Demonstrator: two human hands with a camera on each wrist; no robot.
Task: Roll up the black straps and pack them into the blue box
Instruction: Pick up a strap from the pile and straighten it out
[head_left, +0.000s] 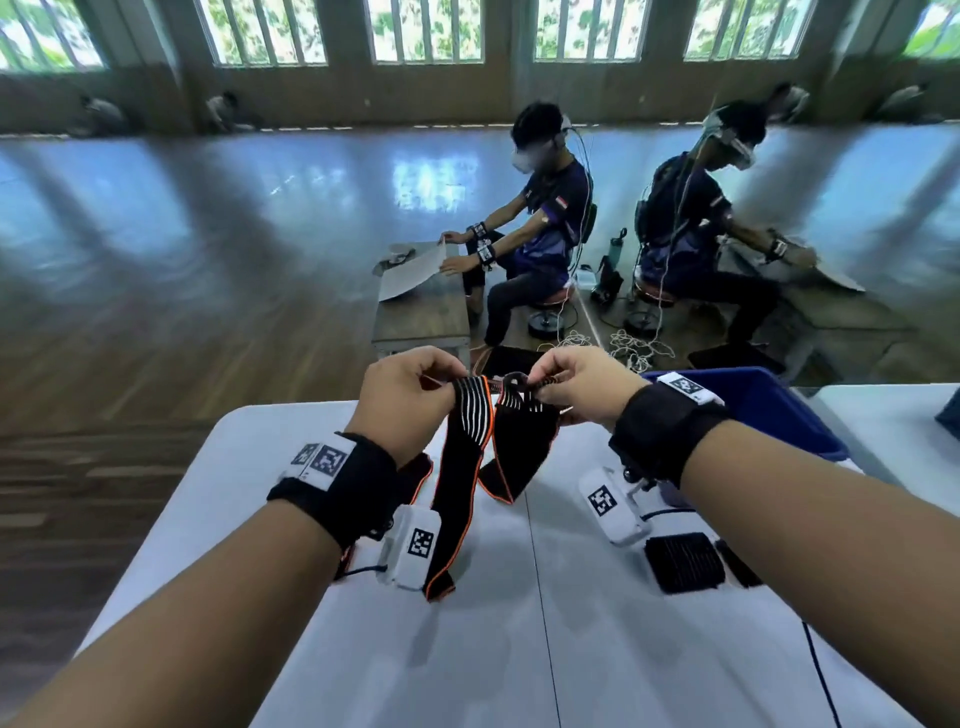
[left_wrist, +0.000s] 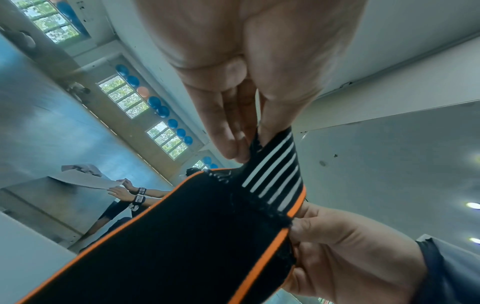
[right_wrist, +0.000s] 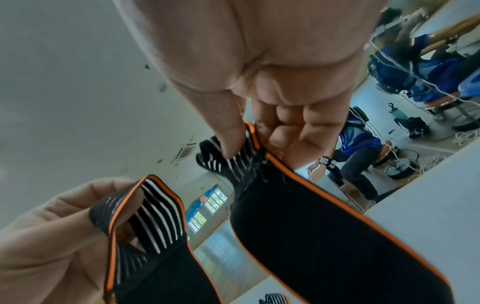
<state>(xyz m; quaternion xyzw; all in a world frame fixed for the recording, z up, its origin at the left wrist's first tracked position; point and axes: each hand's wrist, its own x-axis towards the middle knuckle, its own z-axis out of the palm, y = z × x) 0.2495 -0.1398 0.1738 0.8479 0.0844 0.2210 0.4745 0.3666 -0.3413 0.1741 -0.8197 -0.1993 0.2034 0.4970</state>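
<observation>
The head view takes in the whole layout: both hands are raised above a white table (head_left: 519, 649), each pinching one striped end of a black strap (head_left: 457, 499) with orange edging, whose middle hangs down between the forearms so that a fold rests on the tabletop. The blue box (head_left: 769, 405) stands at the far right of the table, just beyond the right wrist, and a rolled black strap (head_left: 684, 562) lies on the table near that forearm. Two seated people work at a wooden bench (head_left: 423, 312) farther back.

The left wrist view shows what the head view cannot: the left hand (left_wrist: 233, 86) has thumb and fingertips closed narrowly on the white-striped end, with the strap's black body running toward the camera. The right hand (left_wrist: 350, 246) pinches the strap's orange edge low on the right.

The right wrist view shows the right hand's thumb pressed onto the stripes against curled fingers, clamping the other end. The left hand, low on the left, holds its end folded into a loop. Another striped strap (right_wrist: 275, 298) lies on the table at the bottom edge
</observation>
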